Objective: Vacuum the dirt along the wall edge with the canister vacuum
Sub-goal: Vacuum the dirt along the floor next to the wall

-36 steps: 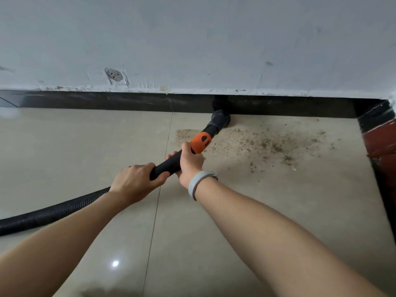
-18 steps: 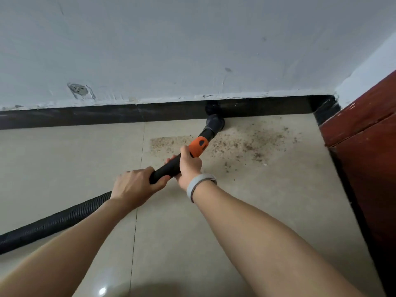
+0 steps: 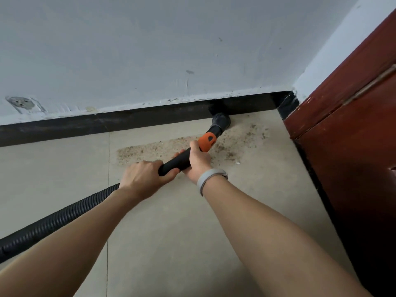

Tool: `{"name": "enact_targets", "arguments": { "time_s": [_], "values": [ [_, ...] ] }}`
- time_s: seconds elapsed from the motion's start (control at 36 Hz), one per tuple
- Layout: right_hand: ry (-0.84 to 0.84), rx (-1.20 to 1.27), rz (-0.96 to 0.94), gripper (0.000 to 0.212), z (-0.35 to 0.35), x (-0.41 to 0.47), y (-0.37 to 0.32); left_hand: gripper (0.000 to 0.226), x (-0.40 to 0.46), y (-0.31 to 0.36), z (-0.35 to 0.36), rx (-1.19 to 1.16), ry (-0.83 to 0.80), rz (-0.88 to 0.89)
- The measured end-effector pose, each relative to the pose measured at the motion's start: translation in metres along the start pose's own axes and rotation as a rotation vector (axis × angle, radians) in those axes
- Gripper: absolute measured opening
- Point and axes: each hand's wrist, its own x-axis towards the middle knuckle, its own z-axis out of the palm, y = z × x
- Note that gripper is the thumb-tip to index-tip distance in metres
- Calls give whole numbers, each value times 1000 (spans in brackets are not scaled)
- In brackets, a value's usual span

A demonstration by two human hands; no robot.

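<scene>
Black plastic makes up the vacuum's rigid wand (image 3: 177, 162), which runs from about 8 o'clock to 2 o'clock across the floor, ending in a nozzle (image 3: 220, 123) pressed right at the foot of the dark baseboard (image 3: 128, 121). An orange collar (image 3: 206, 142) sits just behind the nozzle. The left hand (image 3: 142, 175) wraps its fingers round the wand's lower end, where the ribbed hose (image 3: 57, 219) joins and trails off toward 8 o'clock. The right hand (image 3: 198, 160), with a grey wristband (image 3: 209, 179), grips the wand just below the orange collar, thumb lying along it. Both grips are closed on the wand.

Dirt (image 3: 171, 147) lies as a sandy band on the beige tiled floor (image 3: 182, 232), at 9 o'clock from the nozzle and a little nearer the person; darker scattered crumbs spread at 3 to 5 o'clock from the nozzle, toward the red-brown door (image 3: 353, 136). A clean strip shows along the baseboard to the left, so the job looks partly done.

Judging by its build, the wand should feel light and stiff, easy to steer, while the hose is flexible and springy and will tug back when swung sideways. The two-handed hold seems apt: the forward hand aims the nozzle, the rear hand takes the drag of the hose. Smooth plastic could twist in the palm, so holding near the collar gives better control.
</scene>
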Motion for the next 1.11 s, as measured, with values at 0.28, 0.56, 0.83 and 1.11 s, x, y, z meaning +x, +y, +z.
{"name": "enact_targets", "arguments": {
  "time_s": [0.28, 0.56, 0.83, 1.11],
  "values": [
    [149, -32, -109, 20, -70, 31, -57, 52, 39, 89, 18, -7, -21, 87],
    [240, 6, -152, 24, -126, 40, -96, 52, 55, 156, 25, -71, -63, 176],
    [192, 112, -137, 20, -150, 22, -89, 54, 29, 169, 26, -55, -86, 211],
    [173, 101, -81, 18, -129, 2, -58, 52, 1, 137, 25, -35, -86, 198]
  ]
}}
